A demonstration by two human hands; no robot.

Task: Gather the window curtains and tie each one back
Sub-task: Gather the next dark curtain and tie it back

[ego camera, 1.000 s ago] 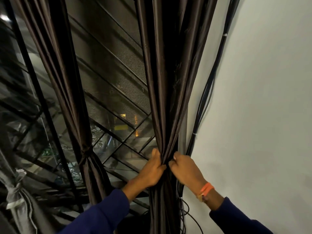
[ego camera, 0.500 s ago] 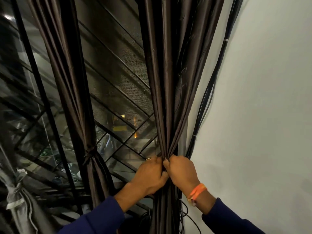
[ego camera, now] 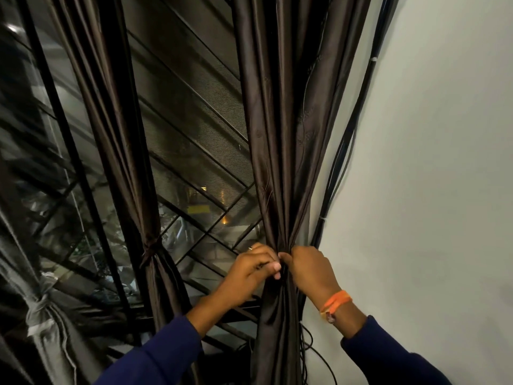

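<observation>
While bunched, curtain [ego camera: 280,151] is clenched by L hand [ego camera: 249,269] & R hand [ego camera: 308,269].

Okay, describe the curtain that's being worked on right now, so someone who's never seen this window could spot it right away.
Start at the pale wall on the right; black cables run down its edge. The dark brown curtain hangs just left of those cables. Unlike the dark curtain further left, already cinched with a tie, this one is pinched together by the left hand and right hand.

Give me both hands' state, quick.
Left hand: closed, fingers gripping the gathered curtain.
Right hand: closed, gripping the same curtain from the other side.
</observation>
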